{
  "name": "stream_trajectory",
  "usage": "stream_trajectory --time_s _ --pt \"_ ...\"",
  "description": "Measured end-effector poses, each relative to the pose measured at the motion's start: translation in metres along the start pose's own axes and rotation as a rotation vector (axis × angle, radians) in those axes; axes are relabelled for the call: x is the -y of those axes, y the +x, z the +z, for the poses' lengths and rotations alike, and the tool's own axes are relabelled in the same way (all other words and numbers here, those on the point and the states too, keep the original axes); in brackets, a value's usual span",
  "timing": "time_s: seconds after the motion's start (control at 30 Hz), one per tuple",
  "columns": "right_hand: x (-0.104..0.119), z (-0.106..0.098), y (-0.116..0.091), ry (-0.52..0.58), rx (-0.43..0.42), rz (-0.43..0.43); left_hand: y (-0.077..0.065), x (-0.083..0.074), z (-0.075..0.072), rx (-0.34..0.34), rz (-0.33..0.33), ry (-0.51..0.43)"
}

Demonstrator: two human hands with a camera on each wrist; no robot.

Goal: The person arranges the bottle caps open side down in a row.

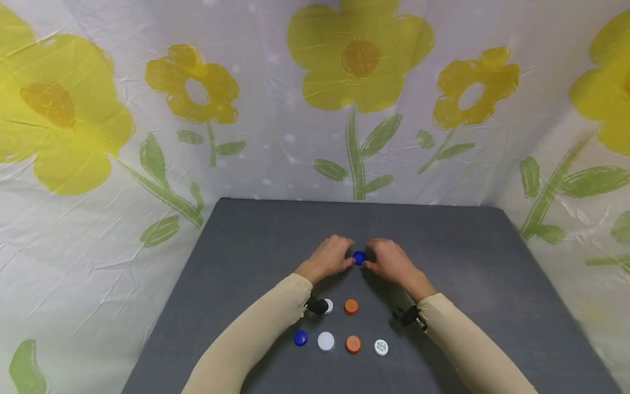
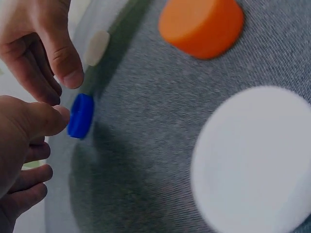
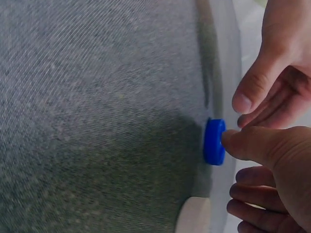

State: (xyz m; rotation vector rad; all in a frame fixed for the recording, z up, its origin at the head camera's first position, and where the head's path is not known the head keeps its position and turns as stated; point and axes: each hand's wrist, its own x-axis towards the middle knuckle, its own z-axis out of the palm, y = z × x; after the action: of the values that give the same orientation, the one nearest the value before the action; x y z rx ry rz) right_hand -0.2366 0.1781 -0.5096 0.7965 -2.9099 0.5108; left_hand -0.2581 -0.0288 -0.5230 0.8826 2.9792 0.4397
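A small blue bottle cap (image 1: 359, 258) lies on the dark grey table between both hands, its hollow side seeming to face up. From the left, my left hand (image 1: 331, 255) brings its thumb tip close to the cap's edge; the fingers are loosely bent. My right hand (image 1: 391, 259) mirrors it on the other side, thumb near the rim. In the right wrist view a thumb overlaps the blue cap (image 3: 213, 141); whether it touches, I cannot tell. A pale, rounded piece (image 3: 194, 216) sits beside the cap, hidden by the right hand in the head view.
Nearer the body lie a white cap (image 1: 328, 306), partly behind the left wrist camera, and an orange cap (image 1: 351, 306). A front row has blue (image 1: 301, 337), white (image 1: 326, 341), orange (image 1: 353, 344) and patterned white caps (image 1: 381, 347). A flowered curtain (image 1: 275, 164) surrounds the table.
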Motion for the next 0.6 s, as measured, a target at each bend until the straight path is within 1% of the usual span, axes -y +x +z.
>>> stream_trajectory --time_s 0.1,0.2,0.23,0.33,0.37,0.43,0.47,0.57,0.6 --pt "-0.004 0.006 0.002 0.010 0.008 0.000 0.003 0.002 0.007 0.016 0.012 0.014" --pt "-0.006 0.011 0.004 0.010 0.019 -0.003 0.004 0.003 0.011 0.043 0.015 0.003" --pt "-0.006 0.012 0.005 0.014 0.027 0.000 0.007 0.007 0.018 0.035 0.024 0.007" --pt "-0.006 0.015 0.006 0.014 0.046 0.008 0.007 0.006 0.019 0.042 0.022 0.003" --pt "-0.006 0.016 0.006 0.016 0.051 0.013 0.009 0.009 0.026 0.027 0.024 0.015" --pt "-0.006 0.018 0.006 0.016 0.052 0.023 0.008 0.007 0.027 0.018 0.013 0.020" --pt "-0.006 0.019 0.005 0.013 0.049 0.027 0.006 0.002 0.021 0.025 -0.001 0.016" --pt "-0.006 0.021 0.004 0.010 0.038 0.037 0.005 -0.001 0.022 0.003 -0.024 0.033" --pt "-0.006 0.021 0.004 0.007 0.033 0.036 0.003 -0.005 0.016 0.011 -0.037 0.031"
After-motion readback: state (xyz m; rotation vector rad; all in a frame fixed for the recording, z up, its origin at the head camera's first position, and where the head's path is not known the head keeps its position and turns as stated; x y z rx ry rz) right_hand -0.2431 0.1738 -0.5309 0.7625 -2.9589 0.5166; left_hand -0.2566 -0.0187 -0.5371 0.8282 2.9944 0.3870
